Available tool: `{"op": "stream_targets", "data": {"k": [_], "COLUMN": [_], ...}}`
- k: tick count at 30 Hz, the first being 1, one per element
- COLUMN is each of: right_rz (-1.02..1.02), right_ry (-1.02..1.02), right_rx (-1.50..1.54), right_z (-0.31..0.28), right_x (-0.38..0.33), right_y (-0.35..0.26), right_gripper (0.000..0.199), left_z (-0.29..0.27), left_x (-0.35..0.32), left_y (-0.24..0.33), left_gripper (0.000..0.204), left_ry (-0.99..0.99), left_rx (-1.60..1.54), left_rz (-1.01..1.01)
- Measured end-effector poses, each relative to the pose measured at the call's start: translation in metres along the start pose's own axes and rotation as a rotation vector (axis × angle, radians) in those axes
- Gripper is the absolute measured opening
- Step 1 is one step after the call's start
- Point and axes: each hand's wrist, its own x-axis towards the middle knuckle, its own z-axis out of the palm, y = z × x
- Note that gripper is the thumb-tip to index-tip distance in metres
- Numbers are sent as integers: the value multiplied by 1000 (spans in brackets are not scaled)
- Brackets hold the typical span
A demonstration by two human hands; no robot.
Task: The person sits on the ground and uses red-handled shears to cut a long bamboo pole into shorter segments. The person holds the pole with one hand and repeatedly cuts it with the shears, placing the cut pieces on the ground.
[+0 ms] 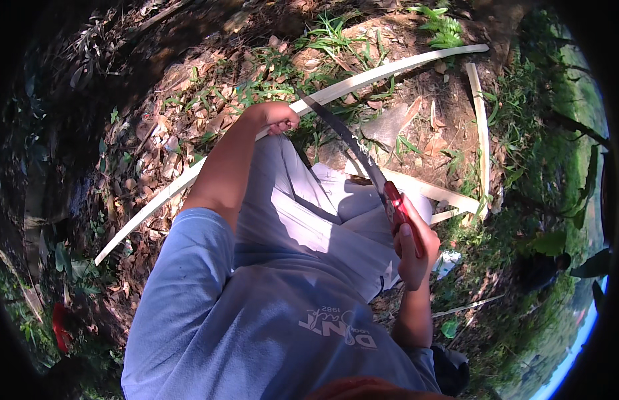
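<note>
My left hand (281, 117) is closed around a long pale wooden strip (169, 190), near its middle. The strip runs from the lower left to the far right, beyond my bent legs. In my right hand (415, 250) is a long curved blade tool (353, 143) by its red handle, the thumb lying along the grip. Its dark blade points away to the left, and the tip meets or overlaps the strip just right of my left hand. Whether it is a saw or a machete I cannot tell. Pale specks show along the blade.
Another narrow wooden strip (481, 127) lies on the ground at the right. A wider pale board (439, 191) rests beside my knee, partly hidden. Dry leaves, grass and a small fern (443, 28) cover the ground. Something red (61, 327) is at the lower left.
</note>
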Motion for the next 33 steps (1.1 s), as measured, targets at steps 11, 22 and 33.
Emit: {"op": "stream_targets", "data": {"k": [11, 22, 33], "right_rz": [-193, -46, -114], "right_ry": [-128, -137, -138], "right_rx": [-117, 379, -174], "right_z": [99, 152, -17], "right_x": [79, 141, -51], "right_y": [82, 86, 40], "right_gripper": [43, 46, 56], "left_z": [17, -4, 9], "left_x": [-3, 8, -7], "left_y": [-5, -13, -2], "left_gripper": [21, 25, 26], "left_ry": [148, -14, -1], "left_rx": [73, 17, -48], "left_rz": [43, 39, 26]}}
